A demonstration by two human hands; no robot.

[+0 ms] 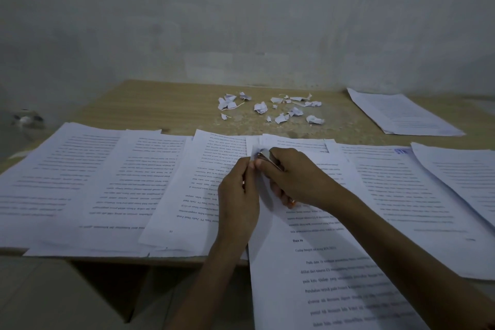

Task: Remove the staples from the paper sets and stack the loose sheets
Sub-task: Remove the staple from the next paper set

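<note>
A stapled paper set [326, 270] lies lengthwise in front of me, its near end hanging over the table's front edge. My left hand [238, 201] pinches the set's far corner. My right hand [297, 177] grips a metal staple remover [267, 157] with an orange handle end, its tip against that same corner beside my left fingertips. The staple itself is hidden. Loose printed sheets [88, 182] lie spread in overlapping rows to the left and to the right [417, 195].
Several torn, crumpled paper scraps [270, 108] lie scattered on the wooden table [166, 104] beyond my hands. A separate small stack of sheets [401, 115] sits at the far right, near the wall. The table's front edge runs under the papers.
</note>
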